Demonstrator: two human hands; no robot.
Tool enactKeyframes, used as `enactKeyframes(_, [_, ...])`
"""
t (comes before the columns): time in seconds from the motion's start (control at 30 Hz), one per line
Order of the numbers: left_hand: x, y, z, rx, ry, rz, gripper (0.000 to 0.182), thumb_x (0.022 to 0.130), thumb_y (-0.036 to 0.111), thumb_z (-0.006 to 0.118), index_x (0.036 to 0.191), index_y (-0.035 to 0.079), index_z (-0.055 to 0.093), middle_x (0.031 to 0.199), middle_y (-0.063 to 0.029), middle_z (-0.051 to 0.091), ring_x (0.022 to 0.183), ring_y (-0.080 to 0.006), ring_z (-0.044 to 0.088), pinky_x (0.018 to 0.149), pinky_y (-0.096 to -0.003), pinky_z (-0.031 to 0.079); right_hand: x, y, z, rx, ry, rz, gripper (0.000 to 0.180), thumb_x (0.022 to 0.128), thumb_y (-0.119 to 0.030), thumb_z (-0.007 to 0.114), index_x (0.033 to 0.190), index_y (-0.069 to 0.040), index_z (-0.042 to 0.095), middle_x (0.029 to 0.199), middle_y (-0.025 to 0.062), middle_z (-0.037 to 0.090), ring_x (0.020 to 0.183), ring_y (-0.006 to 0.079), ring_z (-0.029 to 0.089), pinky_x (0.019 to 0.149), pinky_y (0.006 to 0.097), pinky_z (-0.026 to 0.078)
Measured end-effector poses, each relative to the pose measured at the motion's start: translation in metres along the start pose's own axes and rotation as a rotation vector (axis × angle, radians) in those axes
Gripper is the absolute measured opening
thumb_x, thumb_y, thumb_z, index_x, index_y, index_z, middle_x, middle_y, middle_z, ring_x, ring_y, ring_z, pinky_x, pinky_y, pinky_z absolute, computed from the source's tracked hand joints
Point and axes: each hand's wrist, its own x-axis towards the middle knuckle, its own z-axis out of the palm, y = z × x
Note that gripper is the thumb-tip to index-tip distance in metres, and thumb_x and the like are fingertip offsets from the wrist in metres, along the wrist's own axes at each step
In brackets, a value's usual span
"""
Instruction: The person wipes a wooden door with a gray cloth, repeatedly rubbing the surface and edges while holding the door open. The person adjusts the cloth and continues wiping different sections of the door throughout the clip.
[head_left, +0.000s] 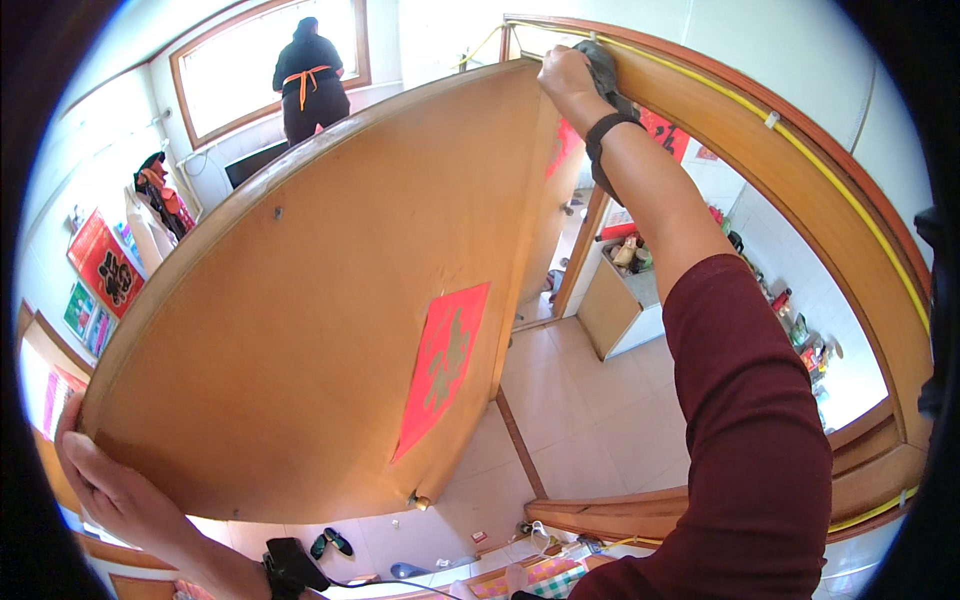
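Observation:
An open wooden door fills the middle of the view, seen from near its top edge. My left hand holds its outer edge at the lower left, thumb on the near face. My right hand is up at the door's top corner by the frame, fingers closed on a dark grey cloth. The cloth hangs behind my hand, against the wooden door frame; part of it is hidden. A red paper with gold lettering is stuck to the door. Below it is a door knob.
A yellow cable runs clipped along the frame. Beyond the doorway stands a cabinet with items on top. Another person is near the window. Dark shoes and a blue object lie on the tiled floor.

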Motion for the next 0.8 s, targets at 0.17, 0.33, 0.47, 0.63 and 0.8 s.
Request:
enactKeyframes(0.17, [0.000, 0.001, -0.001, -0.069, -0.004, -0.031, 0.041, 0.102, 0.036, 0.033, 0.110, 0.014, 0.066, 0.106, -0.0041, 0.067, 0.097, -0.0143, 0.063, 0.080, -0.0303, 0.051, 0.000, 0.007, -0.012, 0.025, -0.048, -0.066, 0.018, 0.078, -0.013, 0.066, 0.094, -0.011, 0.074, 0.096, 0.0066, 0.066, 0.093, 0.0227, 0.063, 0.055, 0.0374, 0.055])
enactKeyframes(0.33, [-0.003, 0.009, -0.003, -0.112, 0.023, 0.023, 0.040, 0.102, 0.035, 0.035, 0.105, 0.011, 0.067, 0.104, -0.0055, 0.066, 0.097, -0.0180, 0.061, 0.085, -0.0287, 0.046, -0.001, 0.009, -0.021, 0.035, -0.053, -0.071, 0.018, 0.079, -0.013, 0.065, 0.095, -0.012, 0.075, 0.100, 0.0059, 0.067, 0.095, 0.0215, 0.064, 0.051, 0.0373, 0.054])
enactKeyframes(0.47, [-0.004, 0.015, -0.003, -0.129, 0.026, -0.022, 0.039, 0.102, 0.033, 0.035, 0.104, 0.012, 0.068, 0.103, -0.0047, 0.067, 0.094, -0.0173, 0.062, 0.082, -0.0279, 0.047, 0.001, 0.008, -0.024, 0.026, -0.111, -0.075, 0.018, 0.081, -0.014, 0.064, 0.096, -0.013, 0.075, 0.101, 0.0056, 0.068, 0.096, 0.0223, 0.064, 0.053, 0.0389, 0.055])
enactKeyframes(0.63, [-0.002, 0.017, -0.002, -0.178, 0.052, 0.048, 0.035, 0.102, 0.031, 0.038, 0.102, 0.012, 0.068, 0.095, -0.0038, 0.066, 0.086, -0.0134, 0.060, 0.072, -0.0256, 0.045, -0.010, 0.026, -0.042, 0.168, -0.162, -0.019, 0.018, 0.079, -0.012, 0.065, 0.094, -0.011, 0.075, 0.097, 0.0063, 0.071, 0.088, 0.0241, 0.068, 0.056, 0.0411, 0.057])
enactKeyframes(0.8, [-0.006, 0.020, -0.001, -0.284, 0.022, -0.022, 0.033, 0.102, 0.030, 0.040, 0.100, 0.010, 0.067, 0.091, -0.0040, 0.066, 0.079, -0.0127, 0.058, 0.069, -0.0251, 0.044, -0.056, 0.056, -0.068, 0.088, -0.155, -0.132, 0.015, 0.078, -0.011, 0.064, 0.088, -0.013, 0.076, 0.090, 0.0046, 0.071, 0.086, 0.0225, 0.068, 0.050, 0.0400, 0.055])
